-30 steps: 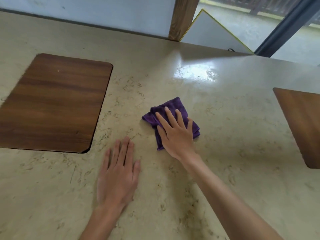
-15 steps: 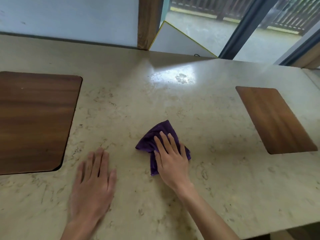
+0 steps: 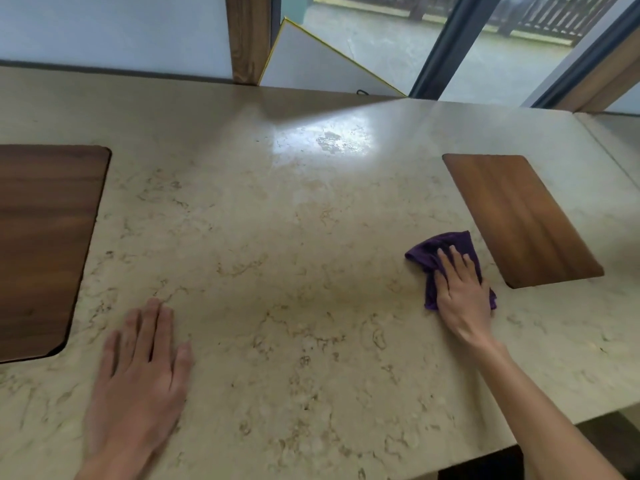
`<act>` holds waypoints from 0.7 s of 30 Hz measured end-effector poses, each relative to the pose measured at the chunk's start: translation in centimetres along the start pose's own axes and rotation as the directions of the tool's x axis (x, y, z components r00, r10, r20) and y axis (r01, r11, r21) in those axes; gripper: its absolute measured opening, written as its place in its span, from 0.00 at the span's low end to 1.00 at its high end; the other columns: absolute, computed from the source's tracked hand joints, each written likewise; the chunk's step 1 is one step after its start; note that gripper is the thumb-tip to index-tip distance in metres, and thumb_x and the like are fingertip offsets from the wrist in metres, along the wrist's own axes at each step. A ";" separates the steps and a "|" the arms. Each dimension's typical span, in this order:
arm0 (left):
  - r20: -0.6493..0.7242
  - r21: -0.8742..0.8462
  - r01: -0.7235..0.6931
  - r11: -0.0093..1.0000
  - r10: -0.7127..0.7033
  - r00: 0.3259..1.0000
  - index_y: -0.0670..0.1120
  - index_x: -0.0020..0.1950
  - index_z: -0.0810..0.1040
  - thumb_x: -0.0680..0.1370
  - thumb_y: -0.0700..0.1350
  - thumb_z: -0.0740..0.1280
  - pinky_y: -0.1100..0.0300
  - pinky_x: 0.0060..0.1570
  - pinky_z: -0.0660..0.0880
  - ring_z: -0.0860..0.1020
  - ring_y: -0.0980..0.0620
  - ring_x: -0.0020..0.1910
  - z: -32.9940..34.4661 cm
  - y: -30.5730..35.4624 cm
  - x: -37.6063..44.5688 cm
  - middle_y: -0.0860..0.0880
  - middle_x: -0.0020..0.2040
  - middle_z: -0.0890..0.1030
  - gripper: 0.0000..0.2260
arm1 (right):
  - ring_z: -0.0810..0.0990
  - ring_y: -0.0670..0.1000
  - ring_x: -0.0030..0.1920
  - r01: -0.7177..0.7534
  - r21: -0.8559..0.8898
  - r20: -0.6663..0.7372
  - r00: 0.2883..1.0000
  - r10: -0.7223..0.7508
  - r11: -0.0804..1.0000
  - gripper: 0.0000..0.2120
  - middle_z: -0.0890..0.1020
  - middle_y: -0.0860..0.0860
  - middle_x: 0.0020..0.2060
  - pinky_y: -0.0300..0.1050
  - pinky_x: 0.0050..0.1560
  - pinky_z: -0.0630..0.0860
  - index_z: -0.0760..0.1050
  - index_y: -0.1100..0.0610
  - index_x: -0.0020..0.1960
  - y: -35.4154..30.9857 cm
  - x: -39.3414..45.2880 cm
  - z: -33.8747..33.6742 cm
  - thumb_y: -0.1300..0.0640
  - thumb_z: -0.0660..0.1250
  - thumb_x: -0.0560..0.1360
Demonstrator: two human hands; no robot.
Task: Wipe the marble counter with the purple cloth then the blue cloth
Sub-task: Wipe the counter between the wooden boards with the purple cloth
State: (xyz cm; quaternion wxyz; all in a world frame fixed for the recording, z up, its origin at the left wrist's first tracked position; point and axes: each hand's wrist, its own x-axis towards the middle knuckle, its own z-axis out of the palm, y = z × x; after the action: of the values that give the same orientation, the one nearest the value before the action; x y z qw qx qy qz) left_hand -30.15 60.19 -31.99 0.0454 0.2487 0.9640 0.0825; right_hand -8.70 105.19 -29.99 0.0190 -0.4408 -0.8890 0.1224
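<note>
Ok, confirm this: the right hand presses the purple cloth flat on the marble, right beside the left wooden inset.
Not quite. In the head view the right hand presses the purple cloth on the marble counter beside the right wooden inset, not the left one.

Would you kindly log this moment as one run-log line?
stage: purple-cloth wipe | right hand: pressing purple cloth flat, beside right wooden inset | left hand: flat on marble counter | blue cloth: unseen

Daylight from window (image 3: 450,39); glare on counter (image 3: 322,143); edges warped.
</note>
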 end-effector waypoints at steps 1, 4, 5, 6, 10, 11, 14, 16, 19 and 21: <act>-0.008 -0.002 0.002 1.000 -0.002 1.000 0.47 0.81 0.53 0.82 0.61 0.43 0.51 0.78 0.45 0.42 0.59 0.79 0.1 0.0 0.0 0.52 0.82 0.52 0.31 | 0.49 0.50 0.81 -0.003 0.021 -0.008 1.000 0.003 1.000 0.30 0.53 0.44 0.81 0.63 0.78 0.46 0.55 0.43 0.81 -0.1 0.0 0.1 0.38 0.42 0.81; -0.001 -0.002 -0.003 1.000 0.003 1.000 0.46 0.81 0.53 0.82 0.60 0.43 0.50 0.78 0.46 0.47 0.54 0.80 0.0 0.0 0.1 0.51 0.82 0.54 0.31 | 0.49 0.51 0.81 0.007 0.043 -0.021 1.000 -0.006 0.999 0.29 0.54 0.44 0.81 0.66 0.77 0.45 0.56 0.43 0.80 -0.5 -0.3 0.4 0.38 0.42 0.81; 0.003 -0.001 -0.006 1.000 0.006 1.000 0.45 0.81 0.54 0.82 0.60 0.43 0.50 0.77 0.45 0.50 0.52 0.80 0.0 0.0 0.1 0.50 0.82 0.55 0.31 | 0.50 0.52 0.81 0.015 0.032 -0.025 1.000 -0.014 0.999 0.29 0.55 0.44 0.81 0.67 0.77 0.46 0.56 0.42 0.80 -0.9 -0.5 0.5 0.37 0.42 0.81; 0.003 0.003 -0.010 1.000 0.010 1.000 0.44 0.81 0.56 0.82 0.59 0.44 0.51 0.77 0.45 0.52 0.49 0.80 -0.1 0.1 0.0 0.49 0.82 0.56 0.31 | 0.50 0.52 0.81 0.023 0.015 -0.030 0.999 -0.023 1.000 0.29 0.55 0.44 0.81 0.67 0.77 0.46 0.56 0.42 0.80 -1.3 -0.9 0.7 0.37 0.42 0.81; -0.004 0.016 -0.018 1.000 0.018 1.000 0.46 0.81 0.53 0.82 0.61 0.41 0.53 0.78 0.41 0.50 0.50 0.81 -0.4 0.2 -0.1 0.50 0.82 0.53 0.31 | 0.53 0.55 0.81 0.065 -0.033 -0.055 0.996 -0.067 0.997 0.27 0.56 0.45 0.80 0.71 0.75 0.50 0.58 0.41 0.79 -3.5 -3.2 1.9 0.38 0.44 0.82; -0.008 0.015 -0.019 1.000 0.019 1.000 0.46 0.81 0.52 0.82 0.61 0.41 0.53 0.78 0.41 0.49 0.51 0.81 -0.4 0.2 -0.1 0.50 0.82 0.52 0.31 | 0.53 0.55 0.81 0.078 -0.040 -0.060 0.995 -0.080 0.996 0.27 0.57 0.45 0.80 0.71 0.74 0.51 0.59 0.40 0.79 -4.1 -3.8 2.1 0.38 0.44 0.82; -0.014 0.015 -0.021 1.000 0.021 1.000 0.46 0.81 0.53 0.82 0.60 0.42 0.54 0.78 0.40 0.49 0.51 0.81 -0.5 0.2 -0.2 0.50 0.82 0.53 0.31 | 0.56 0.56 0.80 0.112 -0.040 -0.068 0.991 -0.115 0.993 0.25 0.59 0.45 0.80 0.71 0.73 0.54 0.61 0.40 0.78 -6.0 -5.5 2.8 0.38 0.46 0.82; -0.012 0.012 -0.023 1.000 0.023 1.000 0.46 0.81 0.52 0.83 0.60 0.42 0.54 0.78 0.40 0.49 0.51 0.81 -0.5 0.2 -0.3 0.50 0.82 0.52 0.30 | 0.57 0.56 0.80 0.146 -0.029 -0.079 0.986 -0.148 0.989 0.24 0.61 0.45 0.79 0.71 0.72 0.55 0.62 0.39 0.77 -6.9 -6.3 3.2 0.39 0.48 0.83; -0.013 0.011 -0.032 0.999 0.032 0.999 0.46 0.81 0.51 0.83 0.60 0.41 0.53 0.78 0.41 0.49 0.51 0.81 -0.6 0.2 -0.3 0.51 0.82 0.51 0.30 | 0.58 0.57 0.80 0.165 0.003 -0.085 0.983 -0.164 0.986 0.23 0.61 0.44 0.78 0.71 0.71 0.57 0.63 0.39 0.77 -7.2 -6.6 3.2 0.40 0.49 0.83; -0.015 0.009 -0.031 0.999 0.031 0.999 0.46 0.81 0.51 0.83 0.60 0.41 0.52 0.78 0.42 0.48 0.52 0.81 -0.6 0.1 -0.3 0.51 0.82 0.51 0.30 | 0.58 0.57 0.79 0.172 0.012 -0.083 0.982 -0.170 0.985 0.23 0.60 0.43 0.78 0.70 0.71 0.57 0.63 0.39 0.77 -7.1 -6.6 3.0 0.40 0.47 0.83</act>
State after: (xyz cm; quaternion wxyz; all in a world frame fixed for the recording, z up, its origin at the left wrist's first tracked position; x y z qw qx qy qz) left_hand -29.93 60.12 -31.40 0.0360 0.2633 0.9607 0.0809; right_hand -10.63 95.27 -30.78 0.0699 -0.3671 -0.9209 0.1108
